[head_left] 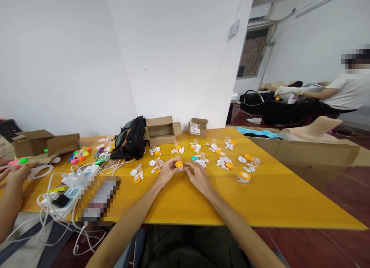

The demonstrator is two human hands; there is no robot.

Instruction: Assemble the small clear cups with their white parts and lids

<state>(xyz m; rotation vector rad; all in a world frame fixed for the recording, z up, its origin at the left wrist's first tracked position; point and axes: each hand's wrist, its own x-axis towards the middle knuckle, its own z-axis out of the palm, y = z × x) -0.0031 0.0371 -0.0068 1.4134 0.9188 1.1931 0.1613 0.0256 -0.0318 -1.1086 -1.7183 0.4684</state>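
Note:
My left hand (168,171) is closed on a round orange cap (179,164), held between thumb and fingers just above the table. Close by on its right is my right hand (199,176), its thumb and fingertips drawn together; anything between them is too small to make out. Around both hands lie small groups of parts: a teal ring (194,158), white perforated discs (201,163), orange rings (229,165) and clear plastic cups (139,168). A clear cup with an orange-and-white cap (244,176) stands apart on the right.
At the back are an open cardboard box (160,130), a smaller box (198,128) and a black bag (130,139). Power strips (72,191) and white cables crowd the left, near another person's hand (17,175). One more person (343,91) sits far right.

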